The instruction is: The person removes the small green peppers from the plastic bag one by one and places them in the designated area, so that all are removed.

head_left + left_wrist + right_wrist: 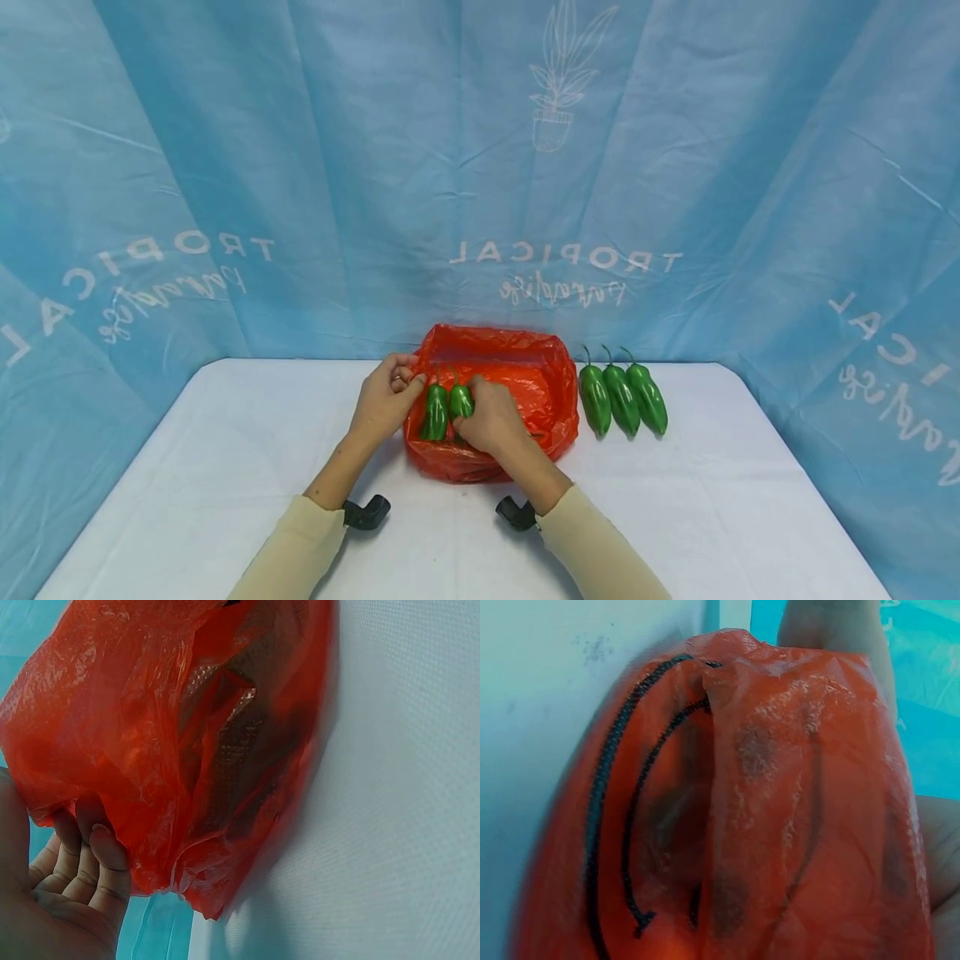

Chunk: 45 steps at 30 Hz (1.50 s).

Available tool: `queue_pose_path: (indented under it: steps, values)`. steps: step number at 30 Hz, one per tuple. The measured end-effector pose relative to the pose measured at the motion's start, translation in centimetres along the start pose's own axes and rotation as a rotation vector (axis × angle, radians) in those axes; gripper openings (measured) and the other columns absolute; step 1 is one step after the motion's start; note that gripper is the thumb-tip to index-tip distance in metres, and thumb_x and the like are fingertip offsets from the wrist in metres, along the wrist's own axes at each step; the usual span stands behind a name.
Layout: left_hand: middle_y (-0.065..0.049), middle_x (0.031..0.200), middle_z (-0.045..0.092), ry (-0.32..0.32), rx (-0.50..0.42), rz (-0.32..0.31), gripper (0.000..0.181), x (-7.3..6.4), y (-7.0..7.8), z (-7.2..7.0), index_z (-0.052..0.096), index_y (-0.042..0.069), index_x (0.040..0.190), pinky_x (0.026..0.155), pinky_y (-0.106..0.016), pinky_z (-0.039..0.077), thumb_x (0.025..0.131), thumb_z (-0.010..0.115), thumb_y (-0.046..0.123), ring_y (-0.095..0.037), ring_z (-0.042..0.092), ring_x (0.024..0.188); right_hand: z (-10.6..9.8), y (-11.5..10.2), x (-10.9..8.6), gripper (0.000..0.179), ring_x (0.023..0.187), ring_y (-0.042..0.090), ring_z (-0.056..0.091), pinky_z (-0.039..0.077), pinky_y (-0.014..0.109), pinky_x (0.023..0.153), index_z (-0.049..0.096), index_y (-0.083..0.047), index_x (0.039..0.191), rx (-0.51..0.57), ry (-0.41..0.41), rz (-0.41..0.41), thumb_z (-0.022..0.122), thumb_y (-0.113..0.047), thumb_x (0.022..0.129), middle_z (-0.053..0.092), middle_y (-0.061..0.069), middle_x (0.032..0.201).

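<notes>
A red plastic bag [536, 396] stands spread wide at the table's far middle, shaped like a box. My left hand [382, 400] holds its left rim; in the left wrist view the fingers [110, 847] curl against the red film. Inside, on the left, lies one green pepper [436, 412], stem pointing away. Right beside it, my right hand [491, 414] reaches over the near rim and grips a second green pepper [461, 402], its lower part hidden by that hand. In the right wrist view the bag's wall [802, 787] covers most of the right hand.
Three more green peppers [621, 400] lie side by side to the right of the bag. A white cloth covers the table [247, 450]. Blue printed curtains [390, 192] hang close behind and along both sides. Dark cord-like edges [604, 787] show at the bag's side.
</notes>
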<state>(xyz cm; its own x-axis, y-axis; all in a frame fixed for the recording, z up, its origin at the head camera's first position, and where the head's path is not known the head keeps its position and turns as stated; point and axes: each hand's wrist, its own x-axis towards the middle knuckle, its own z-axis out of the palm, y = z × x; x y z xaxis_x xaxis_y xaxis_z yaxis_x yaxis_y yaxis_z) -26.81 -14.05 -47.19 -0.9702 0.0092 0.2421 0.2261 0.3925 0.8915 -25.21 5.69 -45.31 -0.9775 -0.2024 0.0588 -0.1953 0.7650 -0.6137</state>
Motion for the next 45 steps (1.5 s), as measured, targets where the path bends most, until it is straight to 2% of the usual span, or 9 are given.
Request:
queue_pose_path:
  steps: [12,24,31,37,45]
  values:
    - [-0.009,0.093,0.061,0.002,-0.016,0.001,0.030,0.0,0.1,-0.1,0.062,0.006,0.131,0.058,-0.027,0.041,0.103,0.069,0.014,-0.017,0.048,0.066,-1.5,-0.1,-0.1,0.057,0.085,0.023,0.068,0.062,0.039,0.071,0.061,0.000,0.135,0.043,0.006,0.013,0.086,-0.012,0.086,0.070,0.014,0.107]
    - [-0.009,0.093,0.061,-0.001,0.002,0.009,0.031,0.1,0.0,-0.1,0.062,0.006,0.131,0.058,-0.027,0.041,0.103,0.069,0.016,-0.017,0.048,0.066,-2.5,-0.1,-0.2,0.062,0.082,0.022,0.068,0.061,0.036,0.064,0.057,-0.002,0.143,0.120,0.052,-0.010,0.082,-0.010,0.087,0.070,0.014,0.107]
    - [-0.008,0.092,0.062,0.004,-0.012,0.017,0.031,0.0,-0.1,-0.1,0.063,0.005,0.131,0.057,-0.027,0.042,0.102,0.070,0.014,-0.016,0.049,0.064,-3.2,-0.2,-0.3,0.063,0.088,0.023,0.066,0.060,0.035,0.064,0.057,-0.005,0.144,0.147,0.086,0.004,0.081,-0.011,0.087,0.068,0.013,0.112]
    - [-0.008,0.093,0.061,0.000,-0.021,0.017,0.031,0.1,-0.1,-0.1,0.062,0.004,0.131,0.056,-0.026,0.042,0.102,0.069,0.013,-0.015,0.050,0.064,-4.0,-0.2,-0.5,0.061,0.087,0.024,0.066,0.060,0.035,0.064,0.059,-0.004,0.143,0.144,0.128,-0.018,0.080,-0.010,0.086,0.068,0.014,0.112]
    - [-0.008,0.091,0.061,0.004,-0.016,0.022,0.030,0.1,-0.1,-0.1,0.062,0.004,0.130,0.056,-0.027,0.041,0.102,0.070,0.014,-0.015,0.048,0.063,-5.1,-0.3,-0.7,0.060,0.087,0.023,0.067,0.061,0.036,0.066,0.059,-0.006,0.143,0.150,0.146,-0.007,0.080,-0.012,0.088,0.069,0.012,0.114]
